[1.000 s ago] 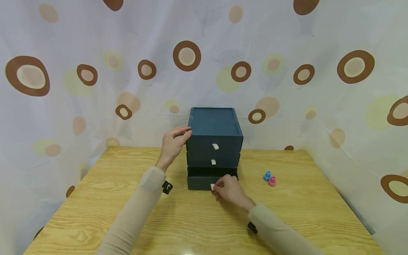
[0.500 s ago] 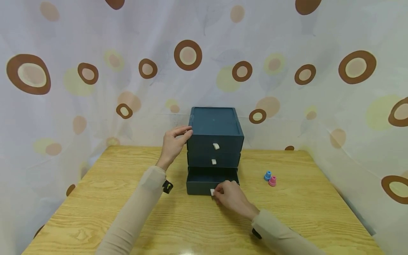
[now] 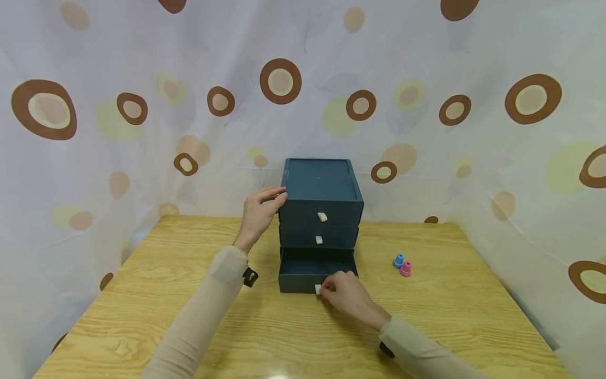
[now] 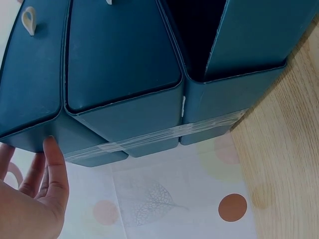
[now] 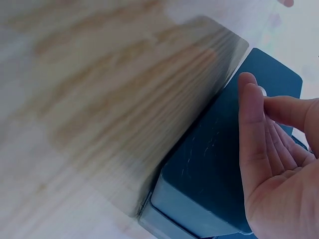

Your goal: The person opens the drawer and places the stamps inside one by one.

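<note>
A dark blue drawer cabinet [image 3: 322, 180] with three stacked drawers stands toward the back of the table. Its bottom drawer [image 3: 297, 284] is pulled out, and the part of the inside that shows looks bare. My right hand [image 3: 351, 298] pinches the white pull tab [image 3: 318, 289] of that drawer between thumb and fingers; in the right wrist view the fingertips mostly cover the tab. My left hand [image 3: 258, 213] touches the cabinet's upper left side with extended fingers. The left wrist view shows the left thumb [image 4: 56, 167] against the side of the top drawer unit.
On the wooden table [image 3: 199, 316], right of the cabinet, a blue cone-shaped piece [image 3: 399, 260] and a pink one [image 3: 405, 269] stand side by side. A patterned curtain [image 3: 312, 131] hangs behind and at both sides. Clear tape [image 4: 169, 133] runs across the cabinet's side.
The bottom drawer has slid farther out toward me, with my right hand moving back along with its tab. My left hand has stayed at the cabinet's side.
</note>
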